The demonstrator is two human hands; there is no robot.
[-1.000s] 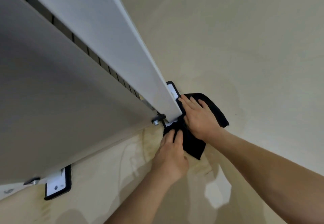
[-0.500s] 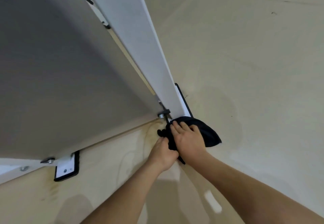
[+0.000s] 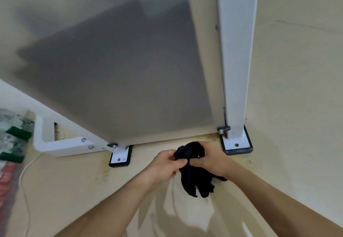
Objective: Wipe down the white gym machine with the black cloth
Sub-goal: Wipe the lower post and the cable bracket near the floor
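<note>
At the far left edge lie blurred green, white and red packs (image 3: 13, 144), too smeared to name. A pale cable (image 3: 24, 173) trails over the floor (image 3: 65, 190) beside them. Next comes the low white frame of the machine (image 3: 74, 128): a bolted bracket (image 3: 61, 146) runs right to the left foot (image 3: 119, 158), a white plate on a black pad. Above it a grey panel (image 3: 120, 79) fills the middle of the frame, its lower edge close above the floor.

Right of the left foot, in the lower middle, the left hand (image 3: 163, 164) pinches a fold of the cloth (image 3: 193, 179) between thumb and fingers. The cloth is bunched and off the machine, held over the floor between the two feet with its loose end hanging down. The right hand (image 3: 213, 160) grasps the upper bunch, fingers curled round it. Further right the post (image 3: 235, 60) rises to the top of the frame from the right foot (image 3: 236, 145), which is just beside the right hand.

By my reading no wiping stroke is under way; the hands seem to be gathering the cloth for a pass. Nothing in view shows which surfaces are done: the white parts look clean, with no streaks to judge by. The cloth is nearest the right foot and the panel edge, so the left foot and the bracket are probably left to do. Yellowish stains mark the floor round both feet.
</note>
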